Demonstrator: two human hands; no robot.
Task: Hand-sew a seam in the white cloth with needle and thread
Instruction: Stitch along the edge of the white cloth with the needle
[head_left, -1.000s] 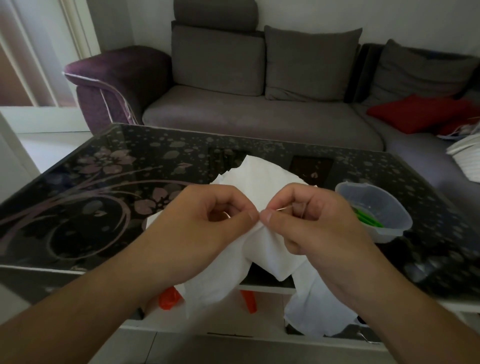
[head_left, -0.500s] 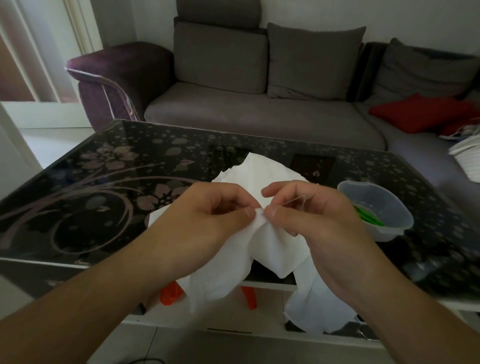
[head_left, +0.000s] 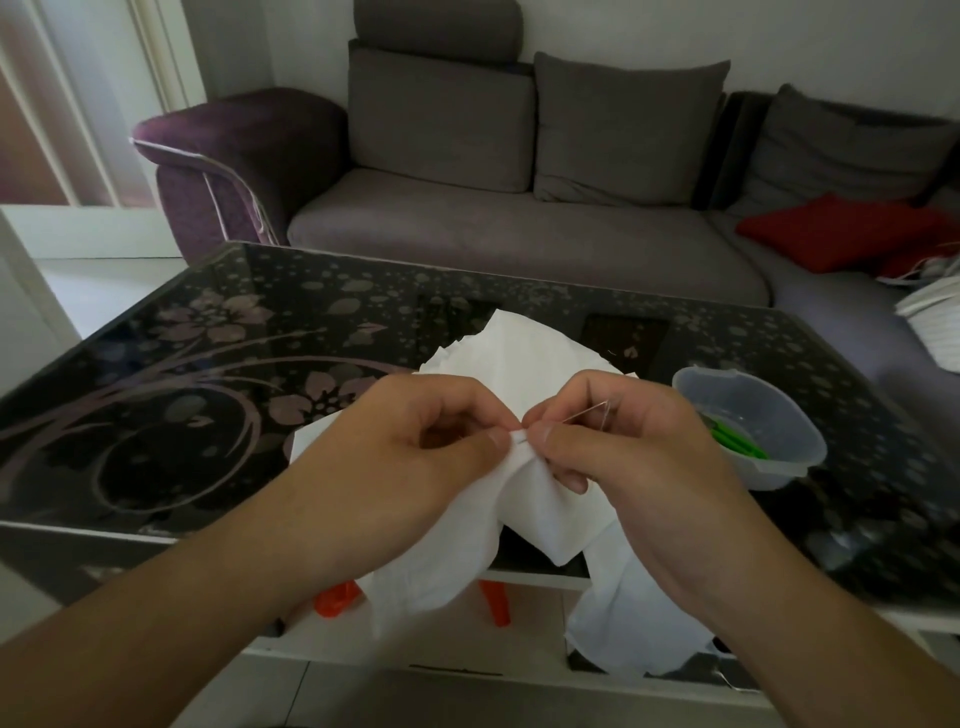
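- The left hand (head_left: 415, 441) is pinching a fold of the crumpled white cloth (head_left: 524, 499) between thumb and forefinger.
- The right hand (head_left: 618, 441) is gripping the thin silver needle (head_left: 584, 411), touching the fold just beside the left thumb.
- The cloth is draping below both hands over the glossy black floral glass table (head_left: 208, 415).
- A translucent plastic bowl (head_left: 753, 431) is sitting near the right hand.

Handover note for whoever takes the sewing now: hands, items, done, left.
Left hand: pinches a fold of the white cloth at its edge.
Right hand: pinches the needle, whose tip sits at the fold; thread too fine to see.
Cloth lies partly on the glass table, rest hanging off the near edge.
Done: no finished stitches can be made out.
Left: push the needle through, pull thread, continue the seam.
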